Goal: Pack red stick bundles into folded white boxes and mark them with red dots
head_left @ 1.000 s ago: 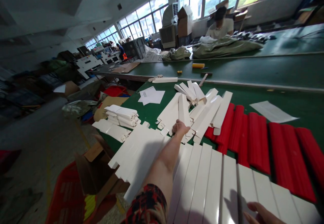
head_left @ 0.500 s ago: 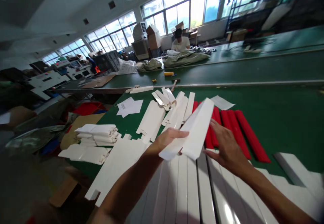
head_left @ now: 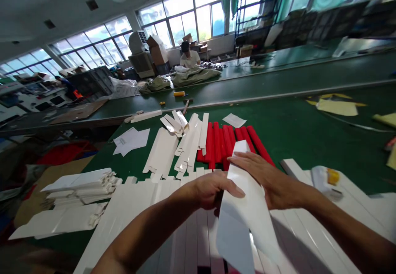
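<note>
Both of my hands hold one long flat white carton blank [head_left: 244, 212] upright above the green table [head_left: 297, 129]. My left hand [head_left: 210, 189] pinches its left edge with the thumb on top. My right hand [head_left: 266, 179] lies over its upper right side, fingers stretched along the card. Under my hands a row of finished white boxes [head_left: 192, 241] lies side by side. Beyond them are red boxes [head_left: 225, 142] and more loose white blanks [head_left: 185, 146].
Stacks of white blanks [head_left: 80, 183] sit at the table's left edge. A tape dispenser [head_left: 324, 177] rests on white boxes at the right. Yellow sheets [head_left: 337, 107] lie far right. A person [head_left: 188, 57] sits at the far table by piled cloth [head_left: 192, 76].
My left hand picked a white blank from the pile and brought it toward me. My right hand came up and joined it. The blank now stands more upright; my view swung right.
</note>
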Available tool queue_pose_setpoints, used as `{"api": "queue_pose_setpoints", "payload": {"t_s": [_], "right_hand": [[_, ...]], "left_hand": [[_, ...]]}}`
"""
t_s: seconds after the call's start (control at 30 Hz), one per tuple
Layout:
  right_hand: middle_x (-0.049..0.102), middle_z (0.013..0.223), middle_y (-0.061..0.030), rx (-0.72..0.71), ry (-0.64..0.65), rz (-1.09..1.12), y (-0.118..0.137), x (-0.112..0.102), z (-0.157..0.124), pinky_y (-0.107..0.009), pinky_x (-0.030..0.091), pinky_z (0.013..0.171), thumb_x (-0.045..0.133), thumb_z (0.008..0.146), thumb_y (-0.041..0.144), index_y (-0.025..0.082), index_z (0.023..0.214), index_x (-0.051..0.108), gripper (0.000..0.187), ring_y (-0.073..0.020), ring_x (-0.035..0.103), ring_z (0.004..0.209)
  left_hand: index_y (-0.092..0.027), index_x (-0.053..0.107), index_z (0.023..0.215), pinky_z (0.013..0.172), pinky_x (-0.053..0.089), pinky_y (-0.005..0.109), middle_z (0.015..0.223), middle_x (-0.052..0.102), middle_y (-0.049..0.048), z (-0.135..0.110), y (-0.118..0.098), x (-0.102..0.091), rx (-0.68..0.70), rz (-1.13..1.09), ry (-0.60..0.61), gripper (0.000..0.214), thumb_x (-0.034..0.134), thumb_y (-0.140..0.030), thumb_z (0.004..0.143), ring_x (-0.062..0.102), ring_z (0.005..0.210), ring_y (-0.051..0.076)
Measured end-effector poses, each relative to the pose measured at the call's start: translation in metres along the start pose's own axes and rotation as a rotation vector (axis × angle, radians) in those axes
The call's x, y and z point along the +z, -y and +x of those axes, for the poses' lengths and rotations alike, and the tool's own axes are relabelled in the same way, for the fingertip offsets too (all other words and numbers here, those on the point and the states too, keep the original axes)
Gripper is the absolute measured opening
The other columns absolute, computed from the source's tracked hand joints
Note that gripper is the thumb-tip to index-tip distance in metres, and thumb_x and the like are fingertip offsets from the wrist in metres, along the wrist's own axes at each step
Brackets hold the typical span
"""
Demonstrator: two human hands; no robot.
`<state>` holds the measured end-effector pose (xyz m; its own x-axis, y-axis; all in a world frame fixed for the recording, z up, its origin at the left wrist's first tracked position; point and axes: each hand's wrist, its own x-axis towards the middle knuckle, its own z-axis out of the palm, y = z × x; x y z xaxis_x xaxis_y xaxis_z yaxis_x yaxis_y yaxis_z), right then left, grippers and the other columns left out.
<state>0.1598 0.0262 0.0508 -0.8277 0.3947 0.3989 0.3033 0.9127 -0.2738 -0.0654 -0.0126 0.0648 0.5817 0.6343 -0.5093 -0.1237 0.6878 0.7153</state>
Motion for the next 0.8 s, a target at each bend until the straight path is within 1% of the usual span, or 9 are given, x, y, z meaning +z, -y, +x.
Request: {"api": "queue_pose_setpoints", "payload": {"t_s": [0.13,0.23,0.3,0.37,0.43,0.53,0.6,0.7,0.8], "right_hand": [[0.066,0.107,-0.0140,0.273,-0.092,0.230,-0.002,0.013,-0.011,-0.040,0.051,0.085,0.070,0.080,0.040,0.016,0.113,0.058,0.042,-0.0260,0.063,0.097],[0.065,0.104,-0.0124,0.582,-0.217,0.318,-0.008,0.032,-0.015,-0.037,0.053,0.076,0.078,0.072,0.047,0.015,0.111,0.058,0.054,-0.0258,0.063,0.091],[0.065,0.106,-0.0118,0.696,-0.274,0.357,-0.012,0.046,-0.013,-0.040,0.053,0.080,0.079,0.068,0.048,0.016,0.113,0.058,0.060,-0.0281,0.063,0.094],[0.064,0.106,-0.0117,0.731,-0.305,0.402,-0.014,0.060,-0.008,-0.043,0.052,0.083,0.078,0.068,0.047,0.016,0.113,0.059,0.057,-0.0298,0.062,0.096],[0.065,0.108,-0.0116,0.717,-0.321,0.481,-0.018,0.072,-0.005,-0.044,0.052,0.086,0.075,0.071,0.044,0.017,0.111,0.061,0.051,-0.0306,0.062,0.100],[0.068,0.107,-0.0090,0.624,-0.244,0.722,-0.038,0.082,-0.012,-0.042,0.054,0.084,0.080,0.065,0.048,0.018,0.114,0.063,0.060,-0.0300,0.063,0.100],[0.070,0.102,-0.0077,0.640,-0.196,0.858,-0.067,0.083,-0.021,-0.040,0.055,0.078,0.081,0.061,0.055,0.017,0.115,0.064,0.068,-0.0287,0.066,0.094],[0.070,0.105,-0.0111,1.067,-0.419,0.708,-0.130,0.081,-0.032,-0.039,0.054,0.082,0.065,0.075,0.063,0.015,0.115,0.064,0.062,-0.0285,0.066,0.098],[0.062,0.119,-0.0219,1.451,-0.601,0.411,-0.192,0.082,-0.037,-0.046,0.044,0.100,0.060,0.085,0.049,0.008,0.118,0.059,0.052,-0.0352,0.055,0.121]], "left_hand": [[-0.006,0.068,0.089,0.037,0.037,0.022,0.062,0.065,0.0074,0.023,0.006,-0.004,0.069,0.063,-0.150,0.056,0.058,-0.060,0.081,0.053,0.045,0.013],[-0.008,0.067,0.100,0.055,0.051,0.024,0.086,0.070,0.0118,0.031,0.005,-0.008,0.567,0.175,-0.446,0.077,0.038,-0.078,0.085,0.064,0.067,0.016],[-0.011,0.062,0.118,0.083,0.055,0.031,0.113,0.068,0.0157,0.034,0.005,-0.005,0.841,0.290,-0.450,0.087,0.045,-0.085,0.076,0.065,0.101,0.023],[-0.013,0.057,0.127,0.095,0.052,0.034,0.120,0.066,0.0156,0.039,0.004,0.004,0.922,0.392,-0.409,0.094,0.070,-0.079,0.061,0.062,0.113,0.027],[-0.011,0.063,0.114,0.085,0.056,0.032,0.102,0.071,0.0122,0.047,0.000,0.016,0.871,0.440,-0.516,0.082,0.086,-0.061,0.053,0.068,0.097,0.025],[-0.010,0.068,0.080,0.058,0.056,0.028,0.071,0.069,0.0074,0.058,-0.013,0.030,0.749,0.426,-0.734,0.045,0.086,-0.046,0.061,0.068,0.066,0.021],[-0.010,0.067,0.076,0.055,0.056,0.029,0.069,0.070,0.0080,0.064,-0.022,0.033,0.803,0.366,-0.725,0.038,0.084,-0.041,0.064,0.069,0.064,0.022],[-0.010,0.067,0.092,0.065,0.062,0.033,0.081,0.073,0.0093,0.070,-0.030,0.031,0.975,0.301,-0.667,0.044,0.088,-0.031,0.059,0.071,0.073,0.023],[-0.013,0.066,0.100,0.065,0.063,0.033,0.083,0.074,0.0073,0.080,-0.026,0.025,1.006,0.361,-0.729,0.052,0.090,-0.026,0.056,0.071,0.075,0.023]]}}
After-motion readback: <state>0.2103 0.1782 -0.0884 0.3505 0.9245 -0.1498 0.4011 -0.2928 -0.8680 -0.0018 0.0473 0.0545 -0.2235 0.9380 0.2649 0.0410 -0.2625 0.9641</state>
